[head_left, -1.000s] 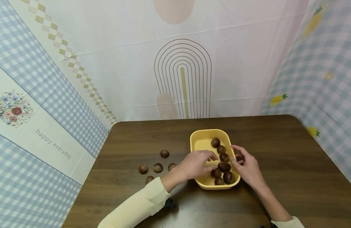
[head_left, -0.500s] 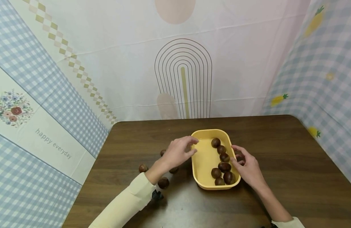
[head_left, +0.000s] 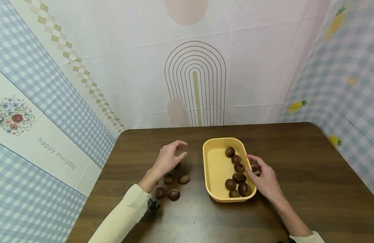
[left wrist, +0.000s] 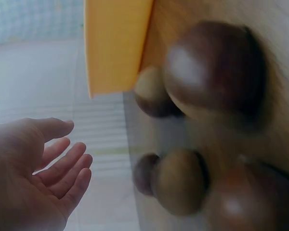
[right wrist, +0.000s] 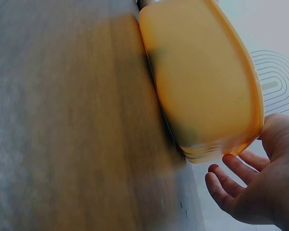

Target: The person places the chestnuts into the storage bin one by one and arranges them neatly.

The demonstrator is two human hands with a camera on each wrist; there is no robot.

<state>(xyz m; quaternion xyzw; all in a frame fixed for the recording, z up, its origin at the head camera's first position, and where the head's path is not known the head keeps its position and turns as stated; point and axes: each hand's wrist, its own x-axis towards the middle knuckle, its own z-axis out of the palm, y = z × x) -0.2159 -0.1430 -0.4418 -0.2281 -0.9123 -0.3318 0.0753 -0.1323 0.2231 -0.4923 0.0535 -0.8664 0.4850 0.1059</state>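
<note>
My left hand (head_left: 167, 158) hangs over loose brown chestnuts (head_left: 174, 194) at the left, partly covering some of them. Its thumb and fingers are apart, with nothing between them; the left wrist view shows the palm (left wrist: 14, 178) bare beside blurred chestnuts (left wrist: 216, 72). A yellow plastic container (head_left: 217, 168) stands to the right on the table, with several chestnuts (head_left: 239, 178) mostly along its right side. My right hand (head_left: 264, 179) holds the container's right rim, thumb at the edge. In the right wrist view the other fingers (right wrist: 221, 185) curl loosely by the outer wall.
The dark wooden table (head_left: 305, 168) extends around the container. Behind it hangs a pale printed cloth (head_left: 135, 81), with checked blue cloth (head_left: 92, 135) on the left. A small black device (head_left: 153, 204) sits at my left wrist.
My left hand has moved left, out of the container and over the loose chestnuts. One more chestnut now shows on the table below it. The right hand and container stay put.
</note>
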